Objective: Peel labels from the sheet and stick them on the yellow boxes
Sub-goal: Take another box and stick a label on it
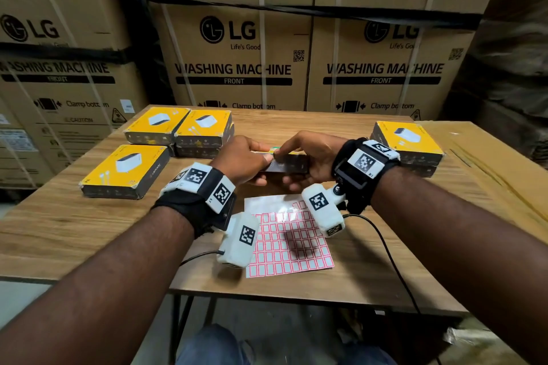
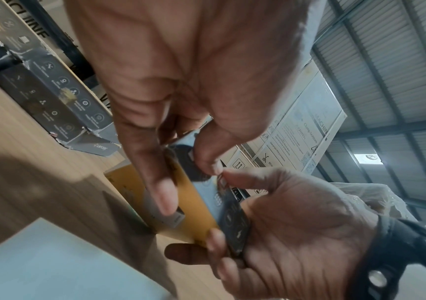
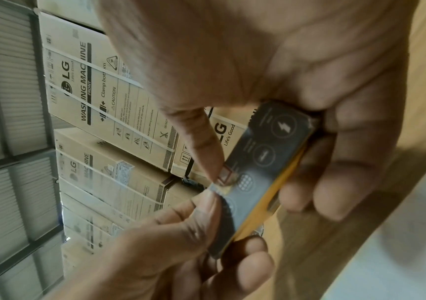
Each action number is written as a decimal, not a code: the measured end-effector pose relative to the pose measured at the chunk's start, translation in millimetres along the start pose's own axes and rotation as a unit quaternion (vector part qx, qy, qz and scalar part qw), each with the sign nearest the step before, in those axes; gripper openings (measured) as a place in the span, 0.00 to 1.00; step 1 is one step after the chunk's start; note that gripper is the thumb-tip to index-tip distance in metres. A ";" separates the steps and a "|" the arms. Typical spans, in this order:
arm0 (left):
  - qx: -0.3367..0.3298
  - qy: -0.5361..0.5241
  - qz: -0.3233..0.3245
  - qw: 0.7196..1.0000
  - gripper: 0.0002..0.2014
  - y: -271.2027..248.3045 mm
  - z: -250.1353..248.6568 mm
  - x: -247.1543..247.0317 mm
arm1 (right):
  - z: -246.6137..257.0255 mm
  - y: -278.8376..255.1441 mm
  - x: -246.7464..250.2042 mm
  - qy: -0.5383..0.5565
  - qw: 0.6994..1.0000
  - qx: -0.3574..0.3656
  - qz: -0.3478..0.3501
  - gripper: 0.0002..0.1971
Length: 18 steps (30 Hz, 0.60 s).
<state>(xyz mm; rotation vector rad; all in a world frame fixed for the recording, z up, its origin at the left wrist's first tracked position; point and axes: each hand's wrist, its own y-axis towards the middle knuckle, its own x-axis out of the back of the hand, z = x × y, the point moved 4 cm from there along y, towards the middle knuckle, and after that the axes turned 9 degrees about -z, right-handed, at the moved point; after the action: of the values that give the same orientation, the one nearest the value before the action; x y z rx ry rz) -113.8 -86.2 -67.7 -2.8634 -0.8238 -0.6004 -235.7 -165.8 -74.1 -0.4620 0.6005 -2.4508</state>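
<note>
Both hands hold one yellow box [image 1: 292,165] just above the table, its dark side [image 3: 266,154] turned up toward me. My left hand [image 1: 246,158] grips its left end, thumb on the dark side and fingers on the yellow face [image 2: 194,203]. My right hand [image 1: 308,154] curls under the right end, and one of its fingertips [image 3: 207,150] presses a small red-bordered label [image 3: 226,172] onto the dark side. The label sheet [image 1: 290,240] lies flat on the table below my wrists, its top rows bare.
Yellow boxes lie on the wooden table [image 1: 89,231]: one at front left [image 1: 127,169], a stacked group at back left [image 1: 181,127] and a stack at right [image 1: 406,139]. Large washing-machine cartons [image 1: 237,47] wall off the back. A black cable [image 1: 391,261] trails off the front edge.
</note>
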 end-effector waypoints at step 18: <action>-0.034 0.068 -0.002 0.997 0.11 0.3 6.2 1.6 | -8.4 6.2 -7.3 -0.025 0.996 -0.017 -0.086 0.14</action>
<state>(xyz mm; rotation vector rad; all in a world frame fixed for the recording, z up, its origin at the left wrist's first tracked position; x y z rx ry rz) -110.2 -84.4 -72.8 -2.8415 -0.8036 -0.8299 -231.0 -163.4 -85.7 -0.6101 0.6059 -2.5849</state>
